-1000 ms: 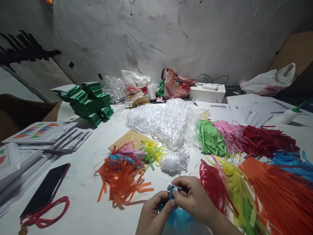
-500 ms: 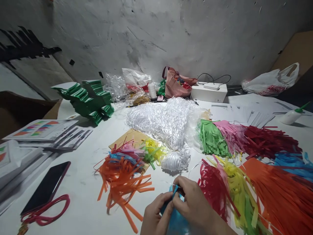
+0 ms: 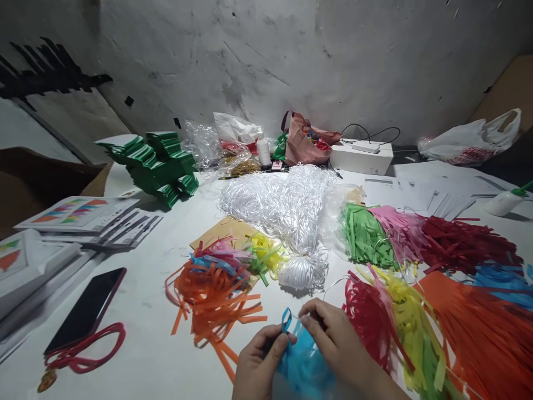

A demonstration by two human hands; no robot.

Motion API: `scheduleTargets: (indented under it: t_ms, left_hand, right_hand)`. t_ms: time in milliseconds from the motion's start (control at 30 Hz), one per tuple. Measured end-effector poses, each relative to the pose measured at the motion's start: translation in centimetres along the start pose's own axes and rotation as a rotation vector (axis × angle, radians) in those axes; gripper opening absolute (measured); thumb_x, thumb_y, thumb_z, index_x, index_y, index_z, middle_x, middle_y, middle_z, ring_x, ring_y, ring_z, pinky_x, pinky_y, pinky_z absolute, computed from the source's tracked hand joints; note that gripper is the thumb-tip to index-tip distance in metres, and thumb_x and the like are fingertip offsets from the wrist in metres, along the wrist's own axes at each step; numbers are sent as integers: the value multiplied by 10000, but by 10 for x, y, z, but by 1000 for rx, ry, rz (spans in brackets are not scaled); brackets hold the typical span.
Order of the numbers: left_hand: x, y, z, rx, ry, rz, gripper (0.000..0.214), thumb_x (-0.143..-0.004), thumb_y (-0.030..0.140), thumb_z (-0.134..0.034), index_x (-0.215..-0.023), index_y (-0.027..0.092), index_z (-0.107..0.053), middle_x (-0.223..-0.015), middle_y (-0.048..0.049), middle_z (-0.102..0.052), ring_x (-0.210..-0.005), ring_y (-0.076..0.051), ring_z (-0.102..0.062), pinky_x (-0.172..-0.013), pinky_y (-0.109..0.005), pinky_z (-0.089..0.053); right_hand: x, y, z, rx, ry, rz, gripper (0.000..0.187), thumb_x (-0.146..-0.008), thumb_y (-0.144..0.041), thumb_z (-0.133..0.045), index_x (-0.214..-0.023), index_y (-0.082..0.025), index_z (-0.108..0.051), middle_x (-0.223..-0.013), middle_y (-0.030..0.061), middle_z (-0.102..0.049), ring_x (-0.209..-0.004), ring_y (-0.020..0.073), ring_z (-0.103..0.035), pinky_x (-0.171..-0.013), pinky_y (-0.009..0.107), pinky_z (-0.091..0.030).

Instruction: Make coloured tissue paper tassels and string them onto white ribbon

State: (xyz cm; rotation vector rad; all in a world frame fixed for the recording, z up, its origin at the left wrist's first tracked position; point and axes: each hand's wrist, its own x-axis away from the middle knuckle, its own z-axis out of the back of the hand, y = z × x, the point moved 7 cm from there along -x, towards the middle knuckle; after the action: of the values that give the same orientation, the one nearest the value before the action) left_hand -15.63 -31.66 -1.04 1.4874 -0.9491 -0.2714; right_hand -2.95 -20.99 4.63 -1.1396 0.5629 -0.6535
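A blue tissue-paper tassel (image 3: 310, 361) with a small twisted loop at its top is at the near edge of the view. My left hand (image 3: 259, 361) pinches it just below the loop, between thumb and forefinger. My right hand (image 3: 335, 336) is closed beside the loop, its fingertips pinching what looks like a thin white string (image 3: 295, 316). Right of my hands lie red (image 3: 368, 316), yellow (image 3: 410, 322) and orange (image 3: 470, 328) tassels. A bundle of white string (image 3: 302, 272) rests just beyond my hands.
Loose orange strips (image 3: 212, 300) lie to the left on brown paper (image 3: 216, 230). Further left are a phone (image 3: 87, 308) with a red strap and stacked printed sheets (image 3: 79, 214). Green cut-outs (image 3: 158, 166), a pink bag (image 3: 306, 141) and a glue bottle (image 3: 503, 204) stand farther back.
My right hand has moved slightly away from my left, and the blue loop now stands up open between them. The view has shifted a little to the left.
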Motion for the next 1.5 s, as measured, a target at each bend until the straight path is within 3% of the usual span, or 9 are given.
scheduleTargets:
  t_ms: [200, 467, 700, 867, 1067, 1167, 1300, 1433, 1500]
  left_hand:
    - [-3, -3, 1, 116, 71, 24, 457, -482, 499, -942, -732, 164, -758, -662, -56, -766, -647, -193, -675, -607, -239, -525]
    - [-5, -10, -5, 130, -69, 97, 417, -506, 459, -949, -741, 170, -762, -705, -54, -780, -667, -186, -689, -635, -235, -538]
    - [5, -5, -7, 165, -31, 75, 432, -495, 490, -946, -720, 168, -766, -690, -57, -781, -643, -173, -671, -636, -220, -523]
    - [9, -2, -12, 71, -91, -14, 406, -559, 516, -911, -715, 172, -763, -731, -67, -778, -731, -221, -695, -701, -262, -526]
    - [5, -8, -20, 196, -152, 11, 489, -625, 557, -867, -954, 214, -753, -900, -73, -766, -896, -261, -699, -833, -341, -532]
    - [-1, -2, -17, 151, -171, -24, 388, -677, 538, -840, -764, 178, -728, -724, -33, -693, -721, -197, -645, -702, -280, -508]
    - [-11, 24, 7, 74, -79, -163, 363, -744, 503, -806, -648, 173, -688, -604, 14, -570, -648, -147, -528, -657, -231, -442]
    - [-11, 41, 26, 24, 50, -298, 355, -794, 530, -750, -684, 198, -697, -647, 5, -588, -688, -161, -543, -707, -247, -457]
    - [-5, 43, 20, -19, 45, -352, 396, -787, 572, -733, -656, 199, -703, -664, -24, -630, -681, -184, -582, -683, -274, -481]
  right_hand:
    - [16, -11, 5, 41, 154, 215, 247, -1034, -288, -431, -827, -210, -542, -719, -25, -549, -638, 108, -537, -604, 210, -390]
    - [26, -37, 7, 74, 230, 476, 143, -1008, -188, -443, -929, -232, -553, -722, -34, -575, -597, 101, -573, -558, 190, -418]
    - [18, -26, -6, 93, 220, 426, 158, -1000, -175, -439, -908, -229, -555, -740, -25, -589, -626, 107, -579, -586, 197, -431]
    - [9, -6, -14, 65, 165, 158, 220, -954, -359, -564, -1115, -211, -550, -693, -52, -534, -558, 117, -517, -502, 210, -386]
    - [3, -9, -24, 88, 39, 76, 275, -1011, -391, -435, -850, -202, -554, -712, -17, -569, -620, 128, -533, -568, 229, -394]
    - [6, -9, -28, 151, -35, 105, 270, -1014, -385, -429, -865, -208, -568, -725, -10, -593, -619, 132, -554, -571, 234, -404]
    - [14, 8, 7, 414, -51, 153, 283, -1010, -370, -413, -844, -229, -593, -741, 15, -637, -621, 163, -600, -587, 266, -454]
    - [11, 16, 80, 976, 348, 270, 289, -901, -435, -497, -783, -244, -680, -827, 114, -686, -695, 303, -632, -636, 438, -491]
    - [6, 6, 79, 1040, 408, 386, 281, -879, -400, -527, -988, -228, -720, -1031, 162, -706, -861, 367, -665, -720, 505, -513]
